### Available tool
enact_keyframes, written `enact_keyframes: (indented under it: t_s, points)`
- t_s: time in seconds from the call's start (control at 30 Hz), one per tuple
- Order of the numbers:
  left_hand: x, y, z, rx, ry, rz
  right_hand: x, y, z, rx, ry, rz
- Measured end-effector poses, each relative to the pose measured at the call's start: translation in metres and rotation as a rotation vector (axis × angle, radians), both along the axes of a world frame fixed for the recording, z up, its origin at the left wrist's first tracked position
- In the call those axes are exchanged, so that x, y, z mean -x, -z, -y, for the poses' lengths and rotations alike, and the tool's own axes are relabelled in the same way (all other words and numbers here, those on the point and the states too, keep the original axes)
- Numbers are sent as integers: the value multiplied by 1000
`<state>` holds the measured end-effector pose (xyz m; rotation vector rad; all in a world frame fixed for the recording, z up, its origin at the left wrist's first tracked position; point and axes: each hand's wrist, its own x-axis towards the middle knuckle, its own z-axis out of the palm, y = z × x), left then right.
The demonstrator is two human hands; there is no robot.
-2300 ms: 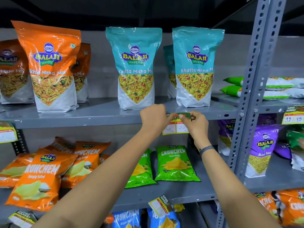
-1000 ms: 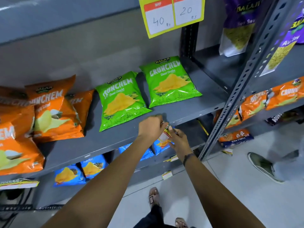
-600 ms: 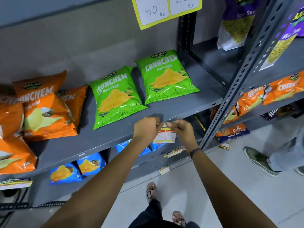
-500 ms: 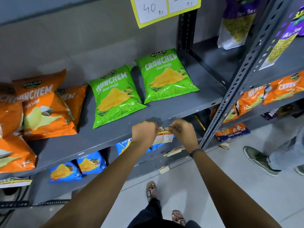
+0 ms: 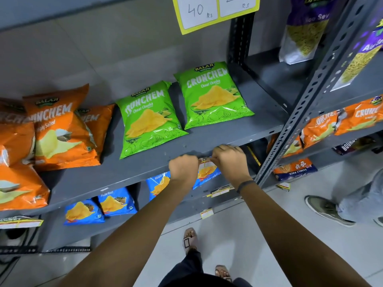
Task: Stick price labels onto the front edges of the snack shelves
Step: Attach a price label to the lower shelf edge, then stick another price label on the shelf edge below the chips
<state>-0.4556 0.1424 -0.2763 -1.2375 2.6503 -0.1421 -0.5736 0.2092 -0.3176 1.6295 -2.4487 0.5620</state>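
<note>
- The left hand (image 5: 183, 167) and the right hand (image 5: 229, 160) were both curled tight at the front edge of the grey shelf (image 5: 145, 172), knuckles toward the camera, pinching the top corners of a small price label (image 5: 204, 160) between them.
- Only a thin strip of that label showed in the gap between the two hands, right at the shelf's front edge; whether it was already stuck down could not be told.
- A dark band (image 5: 245, 184) circled the right wrist.
- On the shelf just behind the hands lay two green Crunchem Chaat Chaska bags (image 5: 211, 96), side by side, near the right end.
- Orange Crunchem Simply Salted bags (image 5: 60, 129) were piled toward the shelf's left end.
- Blue Masala Masti bags (image 5: 116, 201) sat on the shelf below, one partly visible under the hands.
- A yellow price label reading 40 rs (image 5: 196, 13) hung from the front edge of the shelf above.
- A perforated grey upright (image 5: 306, 100) stood at the shelf's right end.
- On the floor, another person's grey shoe (image 5: 325, 210) stood to the right.
</note>
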Motion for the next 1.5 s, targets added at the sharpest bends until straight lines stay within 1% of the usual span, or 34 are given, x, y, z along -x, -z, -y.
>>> enact_keyframes:
  t_s: [0.2,0.33,0.47,0.6,0.73,0.8,0.87,0.93,1.0,1.03,1.1,1.17,1.2,1.27,1.37,1.43,1.5]
  points:
    - [1,-5,5,9,-47,-43,3,-8,3,31,-21,90]
    - [-1,0,9,38,-10,-80,6,-13,1,-12,-37,171]
    - [3,-3,12,46,-4,-153,6,-18,3,-31,-14,226]
    - [6,-3,9,46,3,-151,6,-19,3,-27,20,324]
    - [3,-5,8,5,-35,-150,-6,-14,-6,116,108,454]
    - [-3,-7,10,-8,-29,-169,-20,-6,-11,233,224,507]
    - [-18,-9,11,-12,-16,-179,-39,3,-13,381,367,633]
    - [-43,-11,16,11,-18,-210,-60,11,-10,511,494,839]
    - [-77,-12,25,22,-38,-258,-85,19,0,555,595,1051]
    - [-97,-12,31,20,-55,-287,-100,23,7,561,617,1118]
    - [-142,-13,45,23,-105,-352,-136,30,28,576,595,1181]
    - [-193,-17,60,70,-117,-445,-178,38,54,587,522,1279]
    - [-222,-17,70,119,-104,-479,-203,42,68,560,473,1347]
    - [-280,-16,92,224,-75,-489,-255,52,100,436,360,1439]
    - [-364,-18,123,301,-162,-470,-337,57,143,237,218,1507]
    - [-409,-17,143,315,-241,-463,-386,51,162,138,126,1552]
    - [-445,-16,161,277,-269,-453,-428,48,175,42,30,1581]
